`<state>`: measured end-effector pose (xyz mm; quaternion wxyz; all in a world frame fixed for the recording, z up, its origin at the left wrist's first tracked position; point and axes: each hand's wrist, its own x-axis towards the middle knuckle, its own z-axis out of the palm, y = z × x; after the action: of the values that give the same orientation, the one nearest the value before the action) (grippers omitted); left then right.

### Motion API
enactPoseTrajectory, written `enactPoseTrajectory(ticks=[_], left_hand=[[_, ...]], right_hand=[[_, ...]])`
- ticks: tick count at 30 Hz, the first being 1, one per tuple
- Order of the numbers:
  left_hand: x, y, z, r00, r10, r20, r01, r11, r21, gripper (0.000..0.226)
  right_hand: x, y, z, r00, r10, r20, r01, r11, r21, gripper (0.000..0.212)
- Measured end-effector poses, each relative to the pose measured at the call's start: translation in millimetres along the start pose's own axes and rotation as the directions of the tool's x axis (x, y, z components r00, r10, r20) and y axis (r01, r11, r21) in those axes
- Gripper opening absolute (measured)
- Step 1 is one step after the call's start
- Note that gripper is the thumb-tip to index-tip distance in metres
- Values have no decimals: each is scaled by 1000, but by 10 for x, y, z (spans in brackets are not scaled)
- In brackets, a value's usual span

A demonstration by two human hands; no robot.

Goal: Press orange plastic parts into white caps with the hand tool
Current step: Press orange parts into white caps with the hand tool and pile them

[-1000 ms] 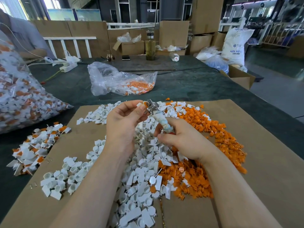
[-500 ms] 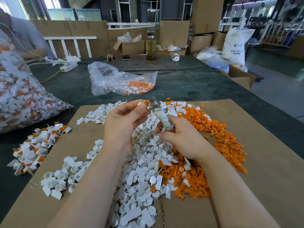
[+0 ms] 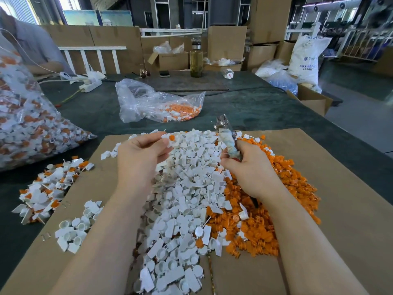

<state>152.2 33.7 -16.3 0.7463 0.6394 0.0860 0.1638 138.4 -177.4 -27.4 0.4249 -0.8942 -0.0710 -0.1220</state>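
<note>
My left hand (image 3: pixel 141 155) pinches a white cap with an orange part in it (image 3: pixel 170 139) between thumb and fingertips, above the heap of white caps (image 3: pixel 187 199). My right hand (image 3: pixel 249 169) grips the hand tool (image 3: pixel 226 137) by its tape-wrapped handle, metal head pointing up and away. Tool and cap are apart, the tool to the right. A heap of loose orange parts (image 3: pixel 282 188) lies under and right of my right hand. Both heaps sit on a brown cardboard sheet (image 3: pixel 340 209).
A pile of assembled white-and-orange caps (image 3: pixel 49 188) lies at the left. A big clear bag of caps (image 3: pixel 25 124) stands far left, a smaller bag (image 3: pixel 157 103) beyond the cardboard. A glass bottle (image 3: pixel 196 58), a power strip (image 3: pixel 90 85) and boxes stand further back. A person's sleeve (image 3: pixel 32 45) shows top left.
My hands have drawn apart: the left took the cap leftward away from the tool head, and the right carried the tool to the right and tilted it more upright.
</note>
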Motion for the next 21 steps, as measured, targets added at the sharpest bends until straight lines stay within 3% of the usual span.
enactPoseTrajectory(ticks=[2, 5, 9, 16, 19, 21], left_hand=[[138, -25, -194, 992, 55, -115, -33, 981, 190, 20], [349, -77, -551, 948, 111, -299, 25, 908, 418, 18], [423, -161, -906, 881, 273, -385, 136, 634, 762, 19], [375, -141, -932, 913, 114, -391, 319, 398, 860, 24], [353, -120, -864, 929, 108, -355, 317, 267, 910, 37], [336, -83, -783, 954, 138, -268, 227, 254, 940, 38]], right_hand=[[10, 21, 5, 999, 8, -39, -11, 996, -87, 15], [18, 53, 8, 996, 27, -82, -41, 983, -177, 25], [30, 88, 9, 993, 60, -98, -87, 949, -304, 27], [37, 114, -17, 991, 119, -67, -136, 909, -395, 22], [39, 117, -35, 984, 176, -27, -171, 891, -420, 17], [35, 110, -41, 975, 222, -25, -208, 860, -466, 15]])
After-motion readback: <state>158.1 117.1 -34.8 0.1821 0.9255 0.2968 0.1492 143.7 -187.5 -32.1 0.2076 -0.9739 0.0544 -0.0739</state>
